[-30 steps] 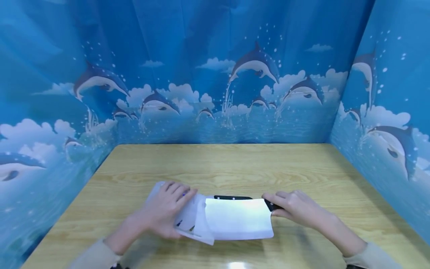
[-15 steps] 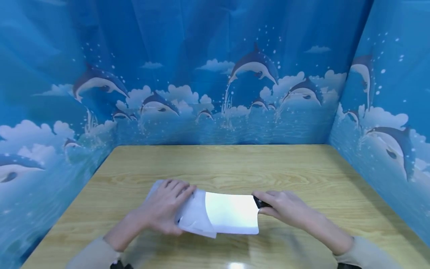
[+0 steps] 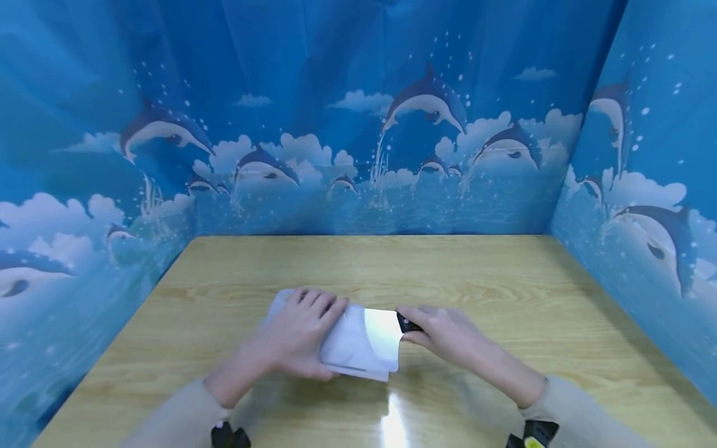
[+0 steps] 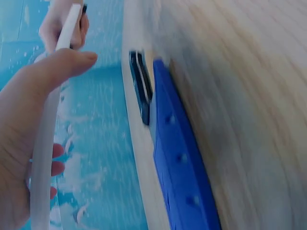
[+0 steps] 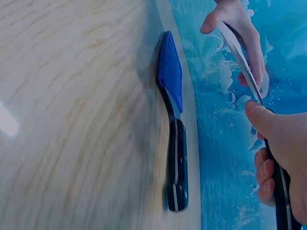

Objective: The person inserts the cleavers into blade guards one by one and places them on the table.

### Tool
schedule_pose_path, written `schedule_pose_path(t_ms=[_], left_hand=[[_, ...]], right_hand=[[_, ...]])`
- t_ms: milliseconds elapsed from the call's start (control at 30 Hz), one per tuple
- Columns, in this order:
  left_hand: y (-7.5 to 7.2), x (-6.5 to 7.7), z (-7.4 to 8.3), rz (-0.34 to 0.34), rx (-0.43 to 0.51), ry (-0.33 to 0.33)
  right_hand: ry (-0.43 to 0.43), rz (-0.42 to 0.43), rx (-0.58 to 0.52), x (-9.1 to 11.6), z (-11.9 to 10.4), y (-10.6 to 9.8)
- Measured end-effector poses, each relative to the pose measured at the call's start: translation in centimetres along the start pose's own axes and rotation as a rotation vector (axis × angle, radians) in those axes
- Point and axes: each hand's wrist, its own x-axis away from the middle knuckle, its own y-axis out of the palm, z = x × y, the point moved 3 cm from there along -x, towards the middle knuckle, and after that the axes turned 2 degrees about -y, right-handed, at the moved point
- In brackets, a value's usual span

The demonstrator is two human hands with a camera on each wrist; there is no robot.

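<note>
My left hand [image 3: 302, 333] grips a white, translucent blade cover [image 3: 350, 342], thumb on the near side and fingers over the far side. A cleaver's broad, shiny blade [image 3: 384, 333] sits inside the cover, with only the strip nearest the handle showing. My right hand [image 3: 445, 333] holds the black riveted handle [image 5: 283, 203], thumb along the top and fingers curled below. Cover and cleaver are held above the table, tilted slightly down at the right. In the left wrist view, the cover [image 4: 44, 167] appears edge-on between thumb and fingers.
A second knife lies on the wooden table [image 3: 504, 280], its blade in a blue cover [image 5: 170, 72] and its black handle [image 5: 177, 165] bare. Held things hide it from the head view. Blue dolphin-print curtains [image 3: 358, 124] stand behind and beside the table.
My right hand has moved left, sliding the cleaver deeper into the cover, so much less blade shows. My left hand and the cover have shifted slightly right and away from me.
</note>
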Motion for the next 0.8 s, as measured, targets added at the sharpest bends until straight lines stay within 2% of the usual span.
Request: schedule_pose_path(t_ms=[67,167,400,567,800], left_hand=[[0.2,-0.5,0.5,0.013,-0.014,0.000],[0.6,-0.9,0.9,-0.001,-0.020,-0.012],[1.1,-0.7,0.9,-0.051,-0.044,-0.035],[1.2,0.1,0.4,-0.091,-0.016,-0.043],[1.1,2.0,-1.3,-0.104,0.031,-0.091]], right_hand=[[0.008,0.004,-0.012,-0.6,-0.1,0.5],[0.014,0.020,-0.029,-1.0,-0.1,1.1],[0.046,0.024,-0.046,-1.2,0.2,1.8],[0.046,-0.002,-0.060,-1.1,0.6,1.9],[0.028,-0.011,-0.064,-0.5,1.4,1.7]])
